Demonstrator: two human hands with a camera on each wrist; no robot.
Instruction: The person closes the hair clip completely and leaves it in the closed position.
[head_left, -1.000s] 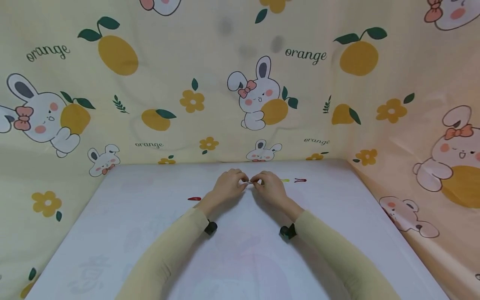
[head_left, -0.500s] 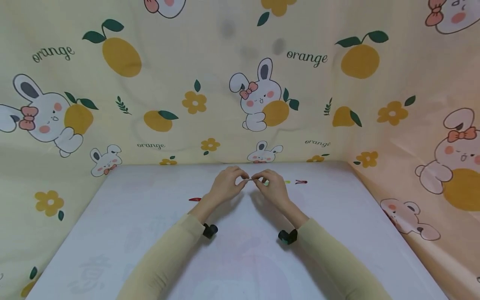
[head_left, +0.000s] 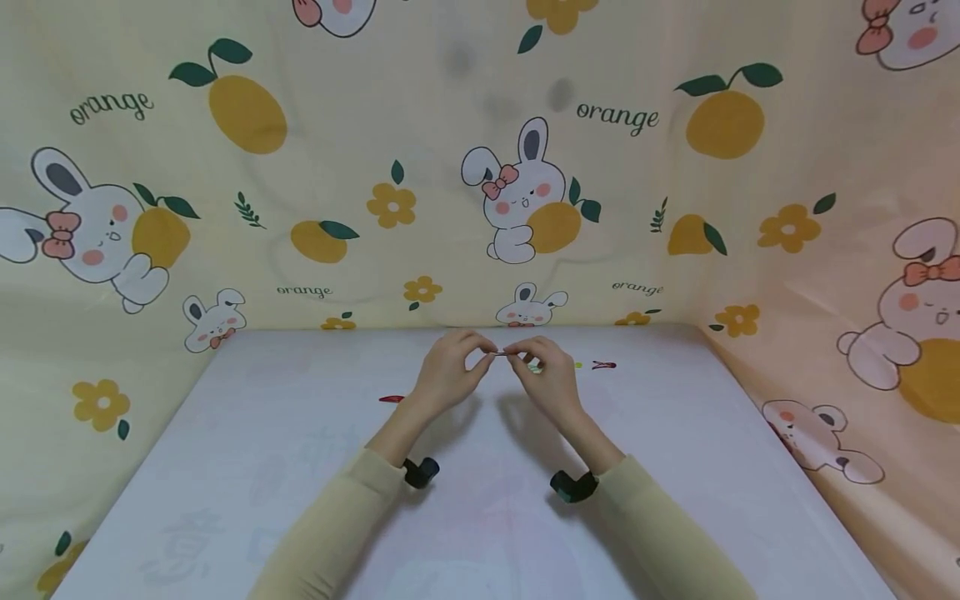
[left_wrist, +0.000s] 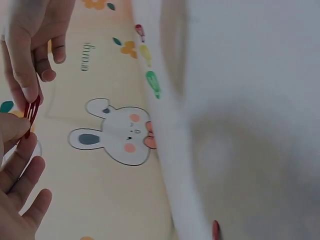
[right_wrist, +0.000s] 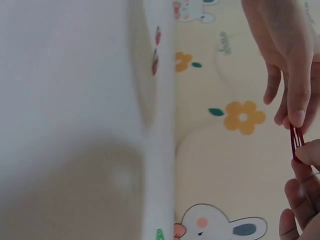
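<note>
My left hand (head_left: 444, 372) and right hand (head_left: 553, 375) pinch opposite ends of a dark red snap hair clip (left_wrist: 32, 113) between thumbs and fingertips. They hold it above the far part of the white table. In the right wrist view, slots of pale light show through the frame of this clip (right_wrist: 297, 142). On the table to the right lie a green hair clip (left_wrist: 153, 84), a yellow hair clip (left_wrist: 145, 55) and a red hair clip (head_left: 603, 365). The green one is partly hidden behind my right fingers in the head view. Left of my hands lies another red hair clip (head_left: 392, 399).
Two red clips, a nearer one (right_wrist: 155, 64) and a farther one (right_wrist: 158, 35), show left of my hands in the right wrist view. The white table (head_left: 300, 483) ends at a hanging cloth (head_left: 420, 250) printed with rabbits and oranges.
Both hands have lifted the pinched red hair clip a little off the table, and their shadows have spread away from them. The green clip has come into sight behind the right fingers.
</note>
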